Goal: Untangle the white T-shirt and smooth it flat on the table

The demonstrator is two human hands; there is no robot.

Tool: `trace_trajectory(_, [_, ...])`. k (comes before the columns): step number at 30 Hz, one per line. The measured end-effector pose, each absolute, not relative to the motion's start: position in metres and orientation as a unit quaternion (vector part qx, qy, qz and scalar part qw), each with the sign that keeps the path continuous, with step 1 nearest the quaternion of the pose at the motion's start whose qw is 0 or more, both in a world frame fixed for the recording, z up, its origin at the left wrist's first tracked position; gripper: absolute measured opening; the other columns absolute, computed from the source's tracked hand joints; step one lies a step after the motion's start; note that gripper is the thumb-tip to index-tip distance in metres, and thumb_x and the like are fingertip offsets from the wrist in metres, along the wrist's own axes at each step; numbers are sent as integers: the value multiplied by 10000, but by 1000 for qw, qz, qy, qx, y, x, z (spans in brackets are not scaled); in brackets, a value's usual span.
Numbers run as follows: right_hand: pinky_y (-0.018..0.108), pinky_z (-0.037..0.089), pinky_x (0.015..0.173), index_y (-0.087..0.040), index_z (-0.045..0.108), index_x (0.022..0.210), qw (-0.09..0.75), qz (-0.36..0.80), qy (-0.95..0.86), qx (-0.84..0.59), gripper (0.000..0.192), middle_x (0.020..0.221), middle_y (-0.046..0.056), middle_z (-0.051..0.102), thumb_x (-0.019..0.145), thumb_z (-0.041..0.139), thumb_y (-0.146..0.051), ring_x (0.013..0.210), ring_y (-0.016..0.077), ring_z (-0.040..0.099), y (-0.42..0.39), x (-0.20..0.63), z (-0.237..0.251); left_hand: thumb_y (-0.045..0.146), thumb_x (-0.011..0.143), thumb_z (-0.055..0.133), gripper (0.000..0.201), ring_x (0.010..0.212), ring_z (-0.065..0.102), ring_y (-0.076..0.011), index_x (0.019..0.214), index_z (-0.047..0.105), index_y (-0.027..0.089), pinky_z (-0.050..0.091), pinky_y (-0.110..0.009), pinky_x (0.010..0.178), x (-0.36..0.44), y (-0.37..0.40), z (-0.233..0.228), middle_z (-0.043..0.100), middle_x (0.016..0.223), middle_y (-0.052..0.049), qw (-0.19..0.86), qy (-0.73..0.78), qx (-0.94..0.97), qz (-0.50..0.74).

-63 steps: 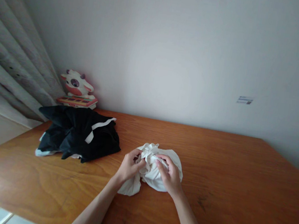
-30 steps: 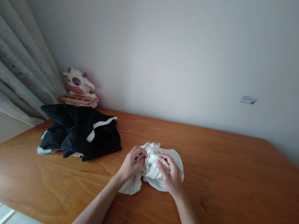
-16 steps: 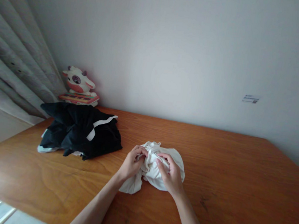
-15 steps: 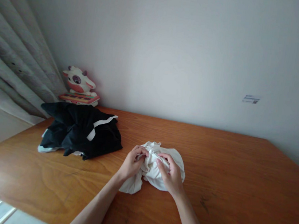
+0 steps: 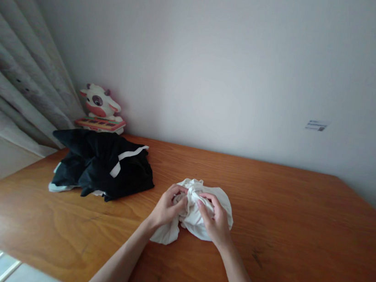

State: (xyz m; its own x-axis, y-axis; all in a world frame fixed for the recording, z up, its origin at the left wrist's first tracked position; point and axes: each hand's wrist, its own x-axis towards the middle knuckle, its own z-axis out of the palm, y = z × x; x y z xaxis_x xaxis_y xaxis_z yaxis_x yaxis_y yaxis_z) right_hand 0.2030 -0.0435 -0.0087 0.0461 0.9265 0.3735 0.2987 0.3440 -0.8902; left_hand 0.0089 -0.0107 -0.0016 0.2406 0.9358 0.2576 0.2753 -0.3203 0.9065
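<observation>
White cloth: bunched, lying lower centre of the frame on the wooden table. Your left hand and right hand are both gripping its folds, fingers curled. Black garment is lying centre left; cow toy is standing behind it.

Both hands, left hand and right hand, grip bunched white cloth on wooden table; black garment at 10 o'clock.
</observation>
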Motion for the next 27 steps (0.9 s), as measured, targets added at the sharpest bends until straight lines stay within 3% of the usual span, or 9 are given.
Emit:
trace_trajectory(8, [340, 572, 837, -238, 672, 1086, 527, 291, -626, -495, 274, 1051, 68, 773, 959, 603, -470, 955, 234, 726, -44, 202, -10, 442, 888, 719, 305, 1046, 661, -252, 1073, 702, 201, 489, -386, 979, 10, -12, -1, 718, 1093, -87, 379, 441, 685, 439])
trace_trajectory(27, [353, 575, 862, -232, 654, 1096, 528, 273, -640, -487, 244, 1055, 76, 769, 970, 587, -429, 955, 234, 727, -43, 200, -10, 452, 888, 716, 261, 965, 659, -231, 930, 715, 194, 493, -347, 927, 12, -10, 1, 702, 990, -69, 373, 449, 691, 426])
